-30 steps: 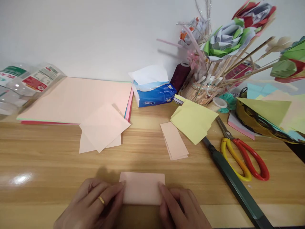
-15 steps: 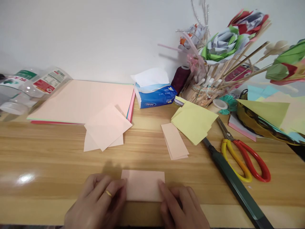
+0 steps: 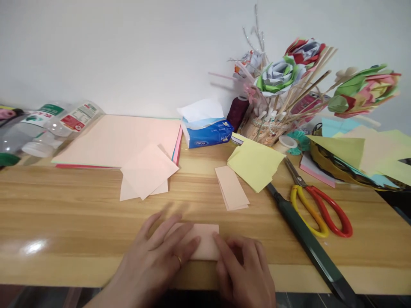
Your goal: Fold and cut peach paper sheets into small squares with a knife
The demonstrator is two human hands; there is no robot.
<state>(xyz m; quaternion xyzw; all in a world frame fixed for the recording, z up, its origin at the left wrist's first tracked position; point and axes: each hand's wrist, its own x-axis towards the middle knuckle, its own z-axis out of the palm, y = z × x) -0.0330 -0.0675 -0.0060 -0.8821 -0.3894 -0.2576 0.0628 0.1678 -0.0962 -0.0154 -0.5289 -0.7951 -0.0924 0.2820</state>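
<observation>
A folded pale pink sheet of paper (image 3: 207, 244) lies near the table's front edge. Across its left part rests my left hand (image 3: 162, 250), fingers stretched and spread, with a ring on one finger. My right hand (image 3: 242, 265) has the sheet's right edge, the index fingertip on top and the other fingers curled; its thumb is mostly hidden. Two narrow folded pink strips (image 3: 231, 188) lie beyond my right hand. Farther back left, loose pink squares (image 3: 149, 171) overlap one another.
Scissors (image 3: 321, 209) and a long dark green tool (image 3: 308, 235) lie at right, beside yellow paper squares (image 3: 257, 164). Behind are a tissue pack (image 3: 207, 132), a holder of paper flowers (image 3: 265, 128) and a paper stack (image 3: 105, 137). Plastic bottles (image 3: 41, 137) lie far left.
My left hand has gone from pinching the paper's left edge to spreading over its left part, moving right. The right hand stays at the right edge. The view has shifted slightly.
</observation>
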